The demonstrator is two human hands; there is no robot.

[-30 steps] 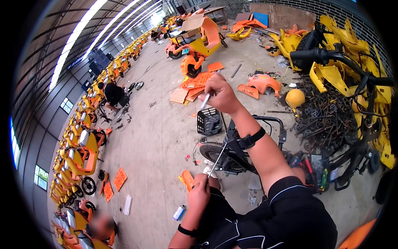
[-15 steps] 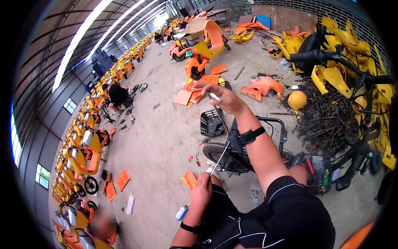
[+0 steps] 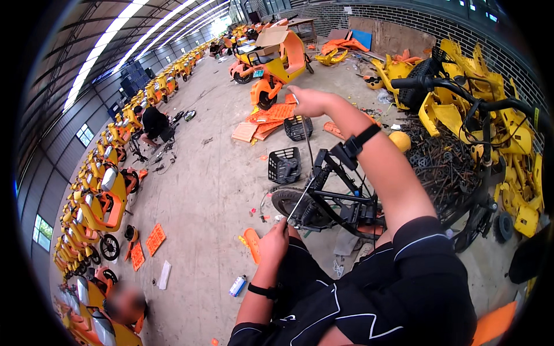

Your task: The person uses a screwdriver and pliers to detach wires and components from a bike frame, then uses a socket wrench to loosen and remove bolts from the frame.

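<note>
My left hand (image 3: 273,243) is closed around the end of a thin, bright metal rod (image 3: 300,203). The rod slants up and away to the black scooter frame (image 3: 355,205); whatever handle it has is hidden in my fist. Farther off, my right hand (image 3: 311,104) is raised, fingers closed on the top of a long dark rod (image 3: 310,144) with a silvery end. This second rod runs down to the same part of the frame, near the tip of the first. Below that spot sits the black wheel (image 3: 283,202). Whether either tip touches a fastener is too small to tell.
Black handlebars (image 3: 456,86) rise at the right, before a heap of dark metal parts (image 3: 444,158) and yellow panels (image 3: 522,138). Black baskets (image 3: 284,166) and orange panels (image 3: 262,123) lie ahead. Scooters (image 3: 104,202) line the left; a person (image 3: 153,124) sits there. A can (image 3: 238,286) lies nearby.
My right hand has risen and turned, with its fingers drawn in around the rod's top. The view has shifted, uncovering more of the scooter frame. My left hand keeps its hold.
</note>
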